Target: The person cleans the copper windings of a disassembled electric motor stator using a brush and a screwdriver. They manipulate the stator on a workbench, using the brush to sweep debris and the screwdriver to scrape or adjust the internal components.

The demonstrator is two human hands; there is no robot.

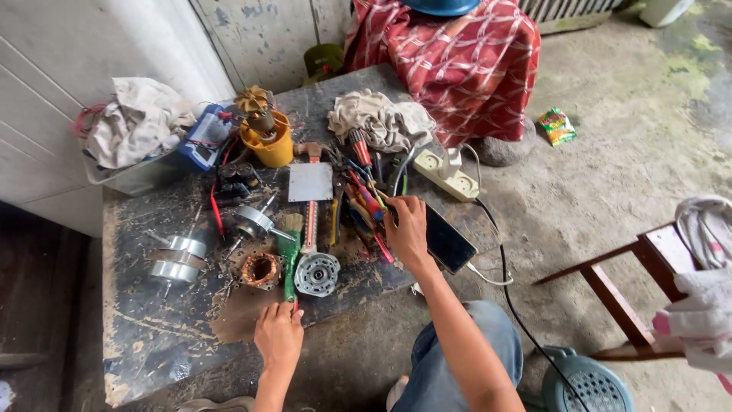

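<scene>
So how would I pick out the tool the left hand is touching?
Start at the dark, scuffed workbench and go to its near edge, where the left hand rests. Just above its fingertips lies a green-handled brush, between the copper-wound stator and the round silver motor housing. It is the only green thing there.

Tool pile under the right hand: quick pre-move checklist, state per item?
1. Right hand on the tool pile: ok, fingers rest on the screwdrivers and pliers; whether one is gripped, cannot tell.
2. Left hand on the green brush: ok, fingertips at its lower end; a firm hold, cannot tell.
3. Phone secure: not ok, it lies at the table's right edge beside the right wrist, cable trailing off.
4. Motor cover free: ok, it lies flat right of the brush, nothing on it.
5. Copper stator free: ok, left of the brush, untouched.
6. Power strip switched off: cannot tell.
</scene>
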